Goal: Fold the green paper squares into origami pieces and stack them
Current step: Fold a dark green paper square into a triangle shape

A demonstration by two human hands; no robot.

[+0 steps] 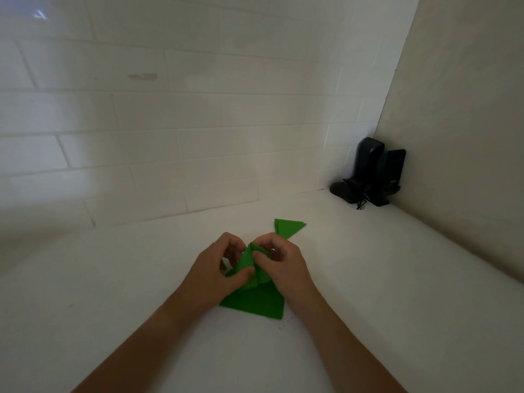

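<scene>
Left hand (219,266) and right hand (279,260), fingers curled, both pinch green paper (249,265) raised over flat green sheets (256,304) on desk (368,279). Finished pieces (287,226) lie behind (stack small). Align edges before pressing crease; pinch firmly, evenly.
</scene>
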